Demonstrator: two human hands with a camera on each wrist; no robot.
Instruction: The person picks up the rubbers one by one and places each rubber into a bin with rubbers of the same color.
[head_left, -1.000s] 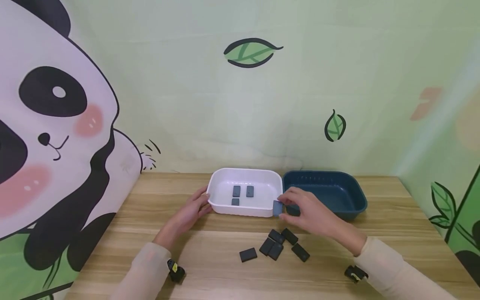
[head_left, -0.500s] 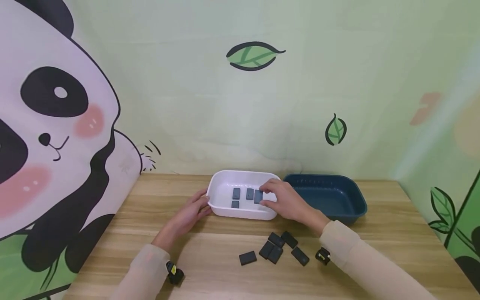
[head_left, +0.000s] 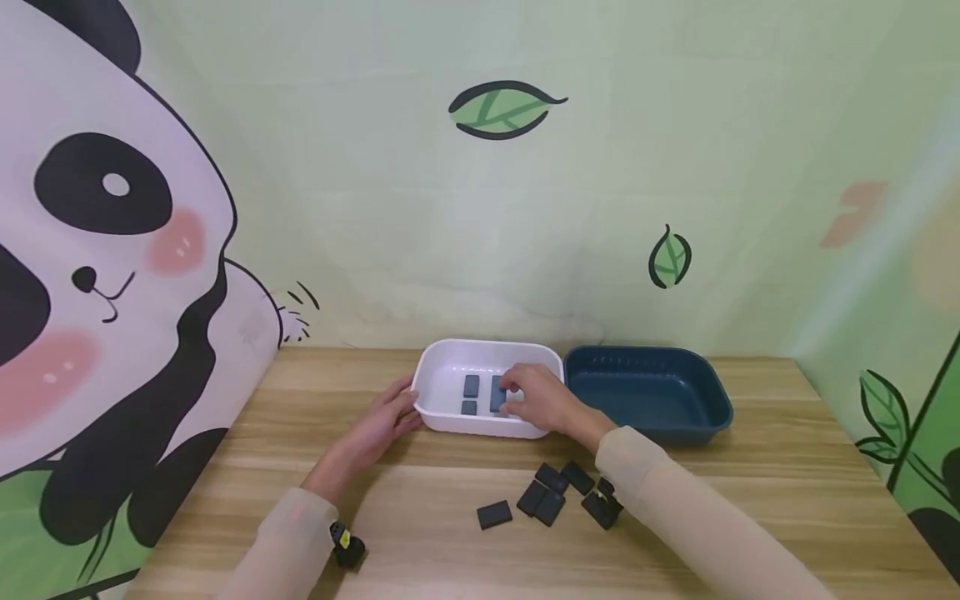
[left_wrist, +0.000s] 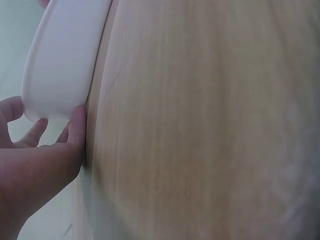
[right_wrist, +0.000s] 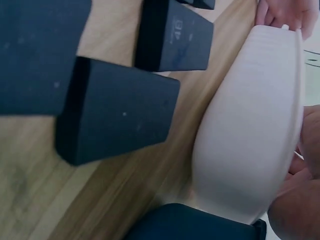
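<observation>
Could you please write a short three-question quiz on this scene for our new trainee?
1. Fill in the blank: in the head view, the dark blue tray stands to the ____ of the white tray.

2. Multiple choice: what is the right hand pinching?
A) The rim of the dark blue tray
B) A grey-blue block inside the white tray
C) The left end of the white tray

3. True or false: the left hand touches the left end of the white tray, while several black blocks lie on the table in front of the trays.

Key: 1. right; 2. B; 3. true.
</observation>
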